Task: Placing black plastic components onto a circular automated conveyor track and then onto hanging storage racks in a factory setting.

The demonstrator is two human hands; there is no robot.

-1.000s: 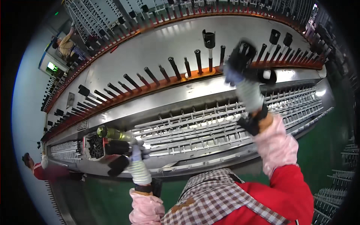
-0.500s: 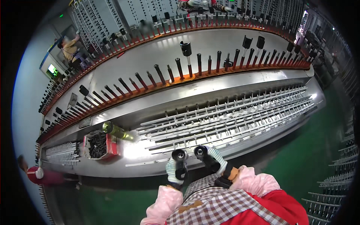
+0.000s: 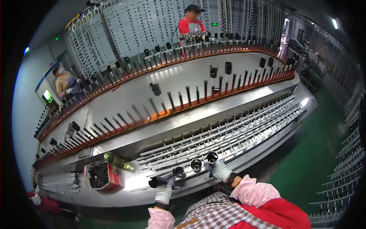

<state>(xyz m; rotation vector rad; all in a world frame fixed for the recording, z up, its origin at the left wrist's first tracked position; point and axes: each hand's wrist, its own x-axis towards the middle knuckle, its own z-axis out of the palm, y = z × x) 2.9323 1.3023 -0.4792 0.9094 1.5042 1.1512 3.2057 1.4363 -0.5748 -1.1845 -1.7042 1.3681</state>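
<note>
Both my hands wear striped gloves and are held over the near edge of the metal bench. My left hand [image 3: 164, 191] is closed on black hollow cylindrical parts: one dark part [image 3: 154, 182] points left, and another part [image 3: 179, 172] turns its open end up. My right hand [image 3: 220, 171] grips a similar black cylindrical part [image 3: 212, 157], mouth upward. Another black part [image 3: 196, 165] sits just left of that hand, touching or very near its fingers. Just beyond the hands lie long metal racks [image 3: 228, 133] with short pegs.
A red-sided box [image 3: 113, 176] of small black pieces and a green bottle [image 3: 119, 162] stand at left. Behind the racks runs an orange conveyor track [image 3: 183, 106] with upright black-and-red posts, some topped with black parts. Two people [image 3: 192, 28] [image 3: 66, 84] work across it.
My hands have moved forward and spread apart over the bench edge, and more black parts now show at them. The view has tilted up, and the black-topped posts have shifted left.
</note>
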